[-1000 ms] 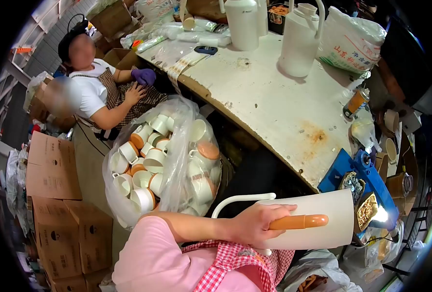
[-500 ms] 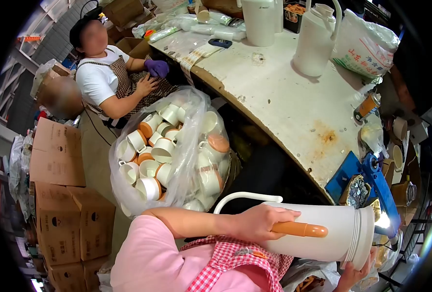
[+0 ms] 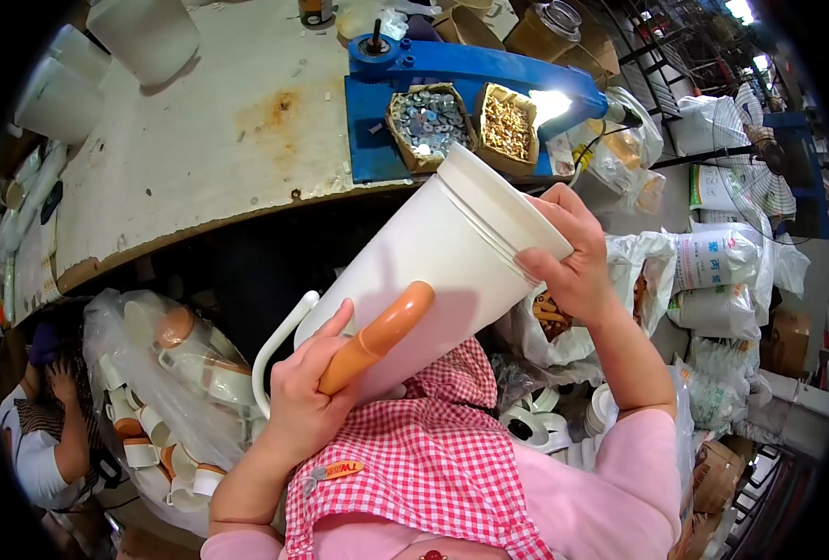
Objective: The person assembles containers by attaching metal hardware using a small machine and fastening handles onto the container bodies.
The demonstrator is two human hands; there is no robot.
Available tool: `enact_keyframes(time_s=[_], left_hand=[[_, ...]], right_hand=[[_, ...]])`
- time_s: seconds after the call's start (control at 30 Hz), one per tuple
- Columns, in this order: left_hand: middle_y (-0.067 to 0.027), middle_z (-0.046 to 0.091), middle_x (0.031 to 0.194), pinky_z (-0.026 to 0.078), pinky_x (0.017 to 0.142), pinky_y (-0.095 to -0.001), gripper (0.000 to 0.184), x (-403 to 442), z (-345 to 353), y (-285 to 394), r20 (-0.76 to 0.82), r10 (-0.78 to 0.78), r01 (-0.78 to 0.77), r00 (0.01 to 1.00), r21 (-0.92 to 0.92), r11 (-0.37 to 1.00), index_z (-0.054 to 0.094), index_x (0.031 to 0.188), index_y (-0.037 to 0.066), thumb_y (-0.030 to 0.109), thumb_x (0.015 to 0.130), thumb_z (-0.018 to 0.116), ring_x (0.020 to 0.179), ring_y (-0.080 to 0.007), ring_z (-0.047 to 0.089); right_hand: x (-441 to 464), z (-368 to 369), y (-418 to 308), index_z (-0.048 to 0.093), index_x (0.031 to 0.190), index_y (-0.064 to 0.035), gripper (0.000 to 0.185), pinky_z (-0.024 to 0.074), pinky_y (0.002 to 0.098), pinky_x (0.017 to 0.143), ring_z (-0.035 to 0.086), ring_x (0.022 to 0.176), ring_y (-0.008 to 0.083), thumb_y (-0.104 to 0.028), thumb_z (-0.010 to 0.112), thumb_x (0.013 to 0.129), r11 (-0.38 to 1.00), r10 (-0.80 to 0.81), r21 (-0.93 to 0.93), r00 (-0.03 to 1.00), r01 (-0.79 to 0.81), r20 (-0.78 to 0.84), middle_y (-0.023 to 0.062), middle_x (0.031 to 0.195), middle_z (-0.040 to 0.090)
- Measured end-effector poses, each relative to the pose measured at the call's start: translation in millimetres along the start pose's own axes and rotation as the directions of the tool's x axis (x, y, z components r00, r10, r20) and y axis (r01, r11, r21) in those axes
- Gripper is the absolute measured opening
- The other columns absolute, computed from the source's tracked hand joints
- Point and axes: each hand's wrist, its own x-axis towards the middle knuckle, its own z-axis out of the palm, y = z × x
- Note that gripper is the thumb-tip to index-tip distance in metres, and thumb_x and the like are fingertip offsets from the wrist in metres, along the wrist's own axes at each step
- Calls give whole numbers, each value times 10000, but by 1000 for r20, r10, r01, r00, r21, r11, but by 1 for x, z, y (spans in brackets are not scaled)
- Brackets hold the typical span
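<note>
A white plastic jug body (image 3: 414,252) lies tilted across my lap, its wide ringed end up and to the right. My left hand (image 3: 307,392) is closed around an orange-brown handle (image 3: 377,336), which lies against the side of the jug; whether it is fixed there I cannot tell. A curved white handle (image 3: 274,350) sticks out beyond my left hand. My right hand (image 3: 573,257) grips the jug's wide rim, thumb on the outside; some fingers are hidden behind it.
A blue metal tool (image 3: 489,65) with a lamp stands at the table edge, beside boxes of silvery washers (image 3: 428,121) and brass-coloured rivets (image 3: 508,126). A plastic bag of white cups (image 3: 167,448) is at left, near a seated person (image 3: 46,439). White sacks (image 3: 713,261) stand right.
My view has swung right toward the blue tool. The jug has gone from nearly level to tilted, wide end raised. Both hands remain on it, the right now plainly visible at the rim.
</note>
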Motion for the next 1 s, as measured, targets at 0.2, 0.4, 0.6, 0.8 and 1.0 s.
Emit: enact_keyframes(time_s=[0.2,0.4,0.6,0.8,1.0], left_hand=[[-244,684,1127,580,793,-367,357,-15,14,-4,-4,83,-82,997,106,991,648,1062,-9,-79,716,700,1049,-393,691],[-277,642,1205,565,761,-378,408,-23,16,-7,-62,95,-86,994,136,987,632,1116,-6,-88,720,689,1044,-373,656],[-180,670,1240,594,805,-375,426,-43,-6,-22,-65,196,-189,978,97,977,679,1106,24,-75,692,703,1004,-319,719],[-158,652,806,529,631,-402,297,-33,-122,29,-339,33,42,940,209,977,642,1040,80,23,749,637,718,-360,657],[-17,511,723,438,522,-356,74,0,-295,40,72,576,112,814,954,-277,580,820,147,170,766,625,671,-215,596]], right_hand=[[-4,18,-19,708,1176,-35,399,461,360,728,562,817,241,-320,686,897,993,82,-87,996,-85,-38,117,877,561],[12,30,-21,668,1155,-22,416,475,367,902,612,1030,259,-380,621,949,975,220,21,975,-220,19,134,1087,646],[-6,27,77,346,1498,-63,626,238,398,1175,381,1393,234,-503,239,1065,511,461,684,838,-520,292,97,1501,433],[-2,10,158,266,1572,-94,789,266,413,1172,385,1397,249,-656,269,1018,-94,339,959,897,-269,285,100,1560,383],[17,81,79,488,1406,-106,677,501,291,724,616,833,158,-639,333,1018,491,539,682,804,-542,252,51,1046,662]])
